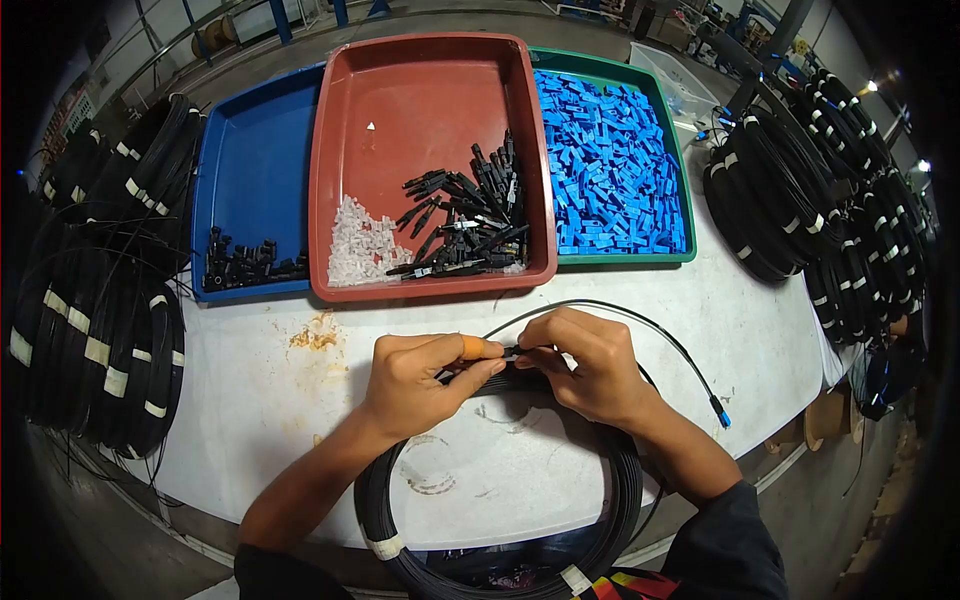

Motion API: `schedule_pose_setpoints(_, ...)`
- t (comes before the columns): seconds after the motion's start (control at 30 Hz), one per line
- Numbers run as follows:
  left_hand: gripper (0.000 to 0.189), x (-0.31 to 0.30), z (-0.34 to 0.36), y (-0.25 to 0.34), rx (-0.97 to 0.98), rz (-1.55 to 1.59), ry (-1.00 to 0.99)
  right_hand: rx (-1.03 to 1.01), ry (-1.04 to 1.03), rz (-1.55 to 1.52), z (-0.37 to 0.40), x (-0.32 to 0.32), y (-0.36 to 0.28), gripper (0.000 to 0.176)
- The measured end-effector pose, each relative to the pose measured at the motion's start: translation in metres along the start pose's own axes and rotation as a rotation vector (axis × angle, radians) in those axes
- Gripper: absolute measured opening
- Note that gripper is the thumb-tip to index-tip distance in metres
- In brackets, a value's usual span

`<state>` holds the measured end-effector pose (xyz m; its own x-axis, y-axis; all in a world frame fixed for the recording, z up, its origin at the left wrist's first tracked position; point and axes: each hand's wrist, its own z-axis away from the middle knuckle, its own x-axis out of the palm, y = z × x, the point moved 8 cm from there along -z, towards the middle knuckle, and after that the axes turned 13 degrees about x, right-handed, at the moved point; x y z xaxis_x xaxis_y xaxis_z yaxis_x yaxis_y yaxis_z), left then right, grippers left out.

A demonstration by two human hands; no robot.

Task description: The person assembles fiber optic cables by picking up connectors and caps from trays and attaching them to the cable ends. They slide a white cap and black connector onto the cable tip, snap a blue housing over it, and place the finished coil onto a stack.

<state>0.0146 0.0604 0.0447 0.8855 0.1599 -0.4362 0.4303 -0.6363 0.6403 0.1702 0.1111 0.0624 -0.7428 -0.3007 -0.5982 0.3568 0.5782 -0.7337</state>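
Observation:
My left hand (420, 378), with an orange band on one finger, pinches a small black cable connector (511, 353) between thumb and fingertips. From the other side my right hand (590, 365) is closed on the same piece, so the fingers hide much of it. Both hands are over the far side of a coil of black cable (626, 490), bound with white tape and lying at the table's near edge. A loose length of cable (650, 322) arcs behind my right hand and ends in a black connector with a blue tip (724, 415).
Behind my hands stand a blue tray (255, 130) with black pieces, a red tray (420, 80) with clear and black parts, and a green tray (690, 215) full of blue clips (610, 165). Cable coils flank the white table (250, 400) at left (90, 330) and right (770, 200).

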Motion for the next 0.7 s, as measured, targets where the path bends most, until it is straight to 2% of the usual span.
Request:
schedule_pose_setpoints(0.17,0.015,0.000,0.001,0.003,0.072,0.012,0.007,-0.118,0.047,0.102,0.006,-0.001,-0.006,0.024)
schedule_pose_setpoints(0.23,0.014,0.001,0.002,0.001,0.103,0.049,0.022,-0.159,0.061,0.126,0.008,0.001,-0.011,0.028)
schedule_pose_setpoints(0.3,0.015,0.000,0.002,0.005,0.193,0.060,0.035,-0.138,0.057,0.075,0.009,0.003,-0.008,0.028)
schedule_pose_setpoints(0.7,0.015,0.002,0.004,0.009,0.238,0.035,-0.039,0.046,-0.101,0.170,0.009,0.016,-0.001,0.015)
